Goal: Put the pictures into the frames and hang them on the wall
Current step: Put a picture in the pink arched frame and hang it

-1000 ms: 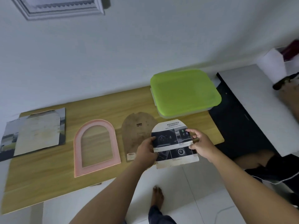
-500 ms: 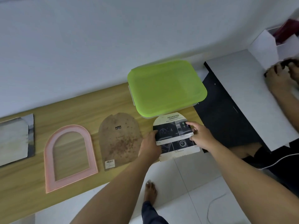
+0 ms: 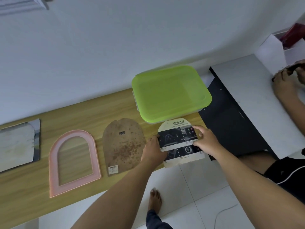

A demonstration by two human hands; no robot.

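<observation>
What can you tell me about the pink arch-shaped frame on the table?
The pink frame is shaped like an arched window: rounded at the top, straight along the bottom. It looks like smooth plastic, though I cannot be sure. Its middle is open, so the wooden table shows through; no picture is in it yet. It lies flat near the table's front edge, with the brown backing board beside it on one side, not touching. Neither hand touches it.

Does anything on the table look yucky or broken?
Yes. The brown backing board, lying between the pink arched frame and the picture in the hands, is covered in dark speckled stains, mostly on its lower half. Nothing looks broken.
</observation>
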